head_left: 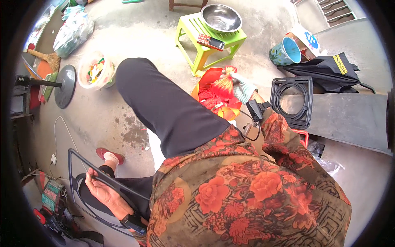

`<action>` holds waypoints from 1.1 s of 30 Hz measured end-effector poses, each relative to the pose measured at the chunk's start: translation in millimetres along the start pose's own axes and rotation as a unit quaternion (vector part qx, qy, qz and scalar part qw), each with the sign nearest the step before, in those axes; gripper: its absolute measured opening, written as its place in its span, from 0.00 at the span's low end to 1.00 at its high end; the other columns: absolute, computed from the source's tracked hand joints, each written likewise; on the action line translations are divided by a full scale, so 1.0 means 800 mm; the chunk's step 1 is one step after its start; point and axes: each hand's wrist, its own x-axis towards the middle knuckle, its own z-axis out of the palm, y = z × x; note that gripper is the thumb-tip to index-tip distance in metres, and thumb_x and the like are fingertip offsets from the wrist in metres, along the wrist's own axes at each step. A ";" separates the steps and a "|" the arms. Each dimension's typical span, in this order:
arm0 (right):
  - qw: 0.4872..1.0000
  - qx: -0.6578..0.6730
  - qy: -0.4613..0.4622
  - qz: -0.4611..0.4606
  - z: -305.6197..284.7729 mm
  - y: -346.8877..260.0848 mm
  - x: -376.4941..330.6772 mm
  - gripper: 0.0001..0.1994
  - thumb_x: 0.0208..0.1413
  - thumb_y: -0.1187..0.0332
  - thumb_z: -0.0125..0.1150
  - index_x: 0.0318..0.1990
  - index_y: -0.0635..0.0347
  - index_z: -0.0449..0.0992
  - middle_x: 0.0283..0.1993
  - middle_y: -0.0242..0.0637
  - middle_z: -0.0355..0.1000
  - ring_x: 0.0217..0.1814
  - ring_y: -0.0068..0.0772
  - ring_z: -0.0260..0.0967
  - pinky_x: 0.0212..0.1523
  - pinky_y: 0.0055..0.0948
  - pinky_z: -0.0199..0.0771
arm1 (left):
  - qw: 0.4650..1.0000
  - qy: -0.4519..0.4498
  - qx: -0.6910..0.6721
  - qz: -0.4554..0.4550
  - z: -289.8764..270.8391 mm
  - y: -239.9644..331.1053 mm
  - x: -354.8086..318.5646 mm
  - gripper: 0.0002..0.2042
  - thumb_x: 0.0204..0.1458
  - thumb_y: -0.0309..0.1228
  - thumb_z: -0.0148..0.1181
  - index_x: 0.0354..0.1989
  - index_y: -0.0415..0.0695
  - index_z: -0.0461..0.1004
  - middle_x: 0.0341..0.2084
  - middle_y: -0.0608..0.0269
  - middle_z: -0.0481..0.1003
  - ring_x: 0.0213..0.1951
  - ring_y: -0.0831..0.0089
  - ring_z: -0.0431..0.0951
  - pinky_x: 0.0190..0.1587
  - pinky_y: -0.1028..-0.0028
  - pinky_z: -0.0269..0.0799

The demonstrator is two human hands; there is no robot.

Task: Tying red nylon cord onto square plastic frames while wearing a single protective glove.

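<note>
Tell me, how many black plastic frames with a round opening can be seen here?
2. One black frame lies on the grey board at right, beyond the gloved right hand. The other frame is held by the left hand, lower left. More may be hidden.

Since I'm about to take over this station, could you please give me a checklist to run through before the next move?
1. Left hand grips black frame: ok.
2. Right hand, gloved, holds red-yellow tassel: ok.
3. Red basket of tassels under right hand: ok.
4. Second frame lies beside it on the grey board: ok.
5. Tassel fixed to any frame: cannot tell.
6. Cable on floor near the foot: not ok.
</note>
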 end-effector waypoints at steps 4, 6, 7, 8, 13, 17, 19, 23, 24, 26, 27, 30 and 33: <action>0.996 -0.046 -0.072 0.029 0.022 -0.032 -0.017 0.18 0.53 0.64 0.58 0.49 0.65 0.69 0.45 0.45 0.72 0.50 0.38 0.70 0.52 0.35 0.70 | 0.989 0.069 0.011 0.132 -0.019 0.001 -0.007 0.08 0.53 0.31 0.56 0.31 0.39 0.69 0.21 0.68 0.68 0.25 0.78 0.69 0.32 0.79 0.69; 0.924 -0.379 -0.043 -0.007 0.029 -0.039 -0.007 0.20 0.52 0.62 0.60 0.50 0.63 0.70 0.45 0.43 0.73 0.49 0.35 0.70 0.51 0.32 0.70 | 0.990 0.023 0.010 0.137 -0.034 0.018 -0.012 0.06 0.54 0.30 0.54 0.28 0.41 0.67 0.19 0.69 0.65 0.20 0.80 0.65 0.21 0.81 0.64; 0.747 -0.664 -0.002 -0.043 0.032 -0.043 -0.004 0.21 0.50 0.61 0.62 0.50 0.62 0.70 0.45 0.41 0.73 0.48 0.31 0.70 0.50 0.29 0.69 | 0.990 0.024 0.002 0.138 -0.039 0.016 -0.011 0.06 0.54 0.30 0.54 0.28 0.41 0.67 0.19 0.69 0.65 0.20 0.80 0.65 0.21 0.81 0.64; 0.803 -0.595 0.031 -0.028 0.032 -0.044 -0.008 0.24 0.47 0.59 0.65 0.51 0.60 0.71 0.45 0.37 0.73 0.46 0.25 0.69 0.49 0.25 0.68 | 0.979 0.030 0.034 0.197 -0.041 0.011 -0.007 0.07 0.54 0.30 0.53 0.26 0.43 0.66 0.18 0.70 0.64 0.18 0.82 0.63 0.18 0.82 0.60; 0.808 -0.578 -0.006 -0.110 0.127 -0.060 -0.017 0.24 0.45 0.63 0.68 0.51 0.60 0.72 0.45 0.35 0.73 0.45 0.24 0.69 0.48 0.24 0.69 | 0.945 0.014 0.100 0.311 -0.014 0.002 -0.043 0.06 0.55 0.25 0.50 0.26 0.43 0.64 0.17 0.71 0.61 0.16 0.85 0.58 0.16 0.85 0.52; 0.834 -0.511 -0.135 -0.156 0.214 -0.072 -0.034 0.21 0.49 0.66 0.64 0.51 0.64 0.70 0.45 0.36 0.72 0.48 0.27 0.68 0.54 0.29 0.66 | 0.921 -0.103 0.152 0.345 0.004 -0.007 -0.071 0.06 0.54 0.23 0.49 0.25 0.43 0.63 0.16 0.71 0.61 0.17 0.86 0.57 0.18 0.85 0.51; 0.927 -0.265 -0.258 -0.067 0.278 -0.055 -0.055 0.24 0.51 0.66 0.61 0.54 0.65 0.65 0.47 0.42 0.71 0.51 0.36 0.68 0.57 0.37 0.65 | 0.924 -0.169 0.152 0.308 -0.008 -0.006 -0.073 0.05 0.56 0.26 0.47 0.28 0.42 0.64 0.18 0.70 0.62 0.17 0.84 0.58 0.19 0.84 0.54; 0.934 -0.043 -0.353 0.048 0.368 -0.010 -0.084 0.23 0.51 0.68 0.58 0.53 0.67 0.62 0.47 0.53 0.69 0.53 0.51 0.66 0.58 0.48 0.64 | 0.944 -0.182 0.113 0.253 0.004 -0.002 -0.082 0.06 0.50 0.24 0.48 0.35 0.38 0.69 0.23 0.63 0.69 0.22 0.78 0.69 0.22 0.82 0.66; 0.923 -0.029 -0.379 0.067 0.387 0.010 -0.092 0.23 0.51 0.67 0.58 0.53 0.68 0.62 0.47 0.52 0.69 0.53 0.51 0.67 0.57 0.48 0.65 | 0.939 -0.216 0.108 0.247 0.003 -0.001 -0.082 0.09 0.53 0.28 0.49 0.39 0.38 0.69 0.28 0.61 0.70 0.27 0.76 0.71 0.25 0.81 0.68; 0.893 0.017 -0.426 0.141 0.411 0.052 -0.086 0.24 0.50 0.66 0.58 0.52 0.67 0.62 0.43 0.49 0.70 0.49 0.47 0.69 0.54 0.47 0.67 | 0.923 -0.283 0.104 0.238 0.008 -0.005 -0.077 0.17 0.54 0.37 0.52 0.46 0.36 0.67 0.36 0.57 0.72 0.36 0.72 0.73 0.30 0.79 0.71; 0.900 0.020 -0.405 0.163 0.423 0.077 -0.089 0.24 0.48 0.65 0.60 0.51 0.67 0.63 0.39 0.46 0.71 0.43 0.44 0.71 0.50 0.46 0.71 | 0.913 -0.317 0.104 0.237 0.013 -0.004 -0.077 0.22 0.53 0.41 0.53 0.49 0.35 0.66 0.41 0.54 0.72 0.42 0.70 0.73 0.32 0.77 0.73; 0.895 -0.207 -0.356 0.171 0.454 0.133 -0.120 0.21 0.44 0.72 0.60 0.48 0.63 0.65 0.29 0.36 0.69 0.30 0.30 0.70 0.36 0.31 0.74 | 0.912 -0.368 0.075 0.166 0.022 0.001 -0.081 0.38 0.45 0.51 0.61 0.58 0.35 0.58 0.54 0.53 0.64 0.54 0.65 0.67 0.44 0.72 0.70; 0.843 -0.278 -0.422 0.184 0.472 0.171 -0.148 0.18 0.44 0.73 0.61 0.45 0.61 0.67 0.33 0.35 0.70 0.36 0.26 0.71 0.41 0.25 0.72 | 0.911 -0.396 0.047 0.111 0.018 -0.016 -0.081 0.45 0.40 0.46 0.68 0.62 0.36 0.51 0.58 0.58 0.59 0.58 0.68 0.61 0.57 0.69 0.60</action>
